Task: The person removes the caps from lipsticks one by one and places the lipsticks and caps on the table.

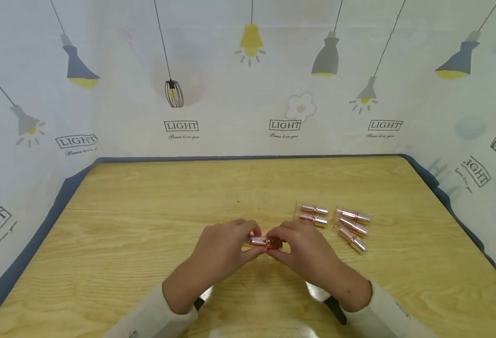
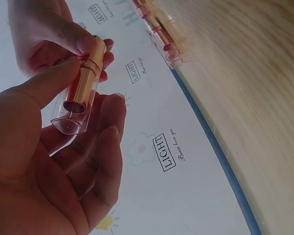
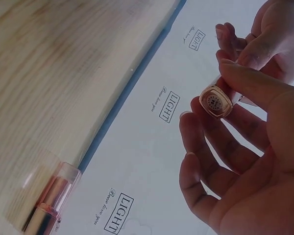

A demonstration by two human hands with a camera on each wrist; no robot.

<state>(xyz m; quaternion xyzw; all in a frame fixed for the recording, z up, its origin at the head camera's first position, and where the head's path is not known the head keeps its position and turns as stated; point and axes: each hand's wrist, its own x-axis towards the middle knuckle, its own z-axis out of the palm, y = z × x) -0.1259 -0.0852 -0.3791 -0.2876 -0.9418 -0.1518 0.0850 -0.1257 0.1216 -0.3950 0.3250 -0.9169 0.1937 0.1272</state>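
Pinching the tube [image 1: 259, 241] between both hands, we hold it above the bench [image 1: 146, 211], about midway between its left and right edges. Its clear cap [image 2: 68, 126] points left, its base [image 3: 215, 101] right. Our left hand [image 1: 222, 245] grips the cap end with thumb and fingers; our right hand [image 1: 309, 246] grips the base end the same way, so the tube spans the gap between our hands, its ends at the fingertips and clear of the palms. For a good hold, we judge, both ends want a light, even pinch along one straight line, with no sideways force on the thin-looking cap. Just beyond our right hand, two tubes [image 1: 314, 219] lie side by side; next to them, nearer the bench's right edge, three more tubes [image 1: 354, 226] lie close together. Past the bench's far edge rises a lamp-printed cloth [image 1: 231, 98].
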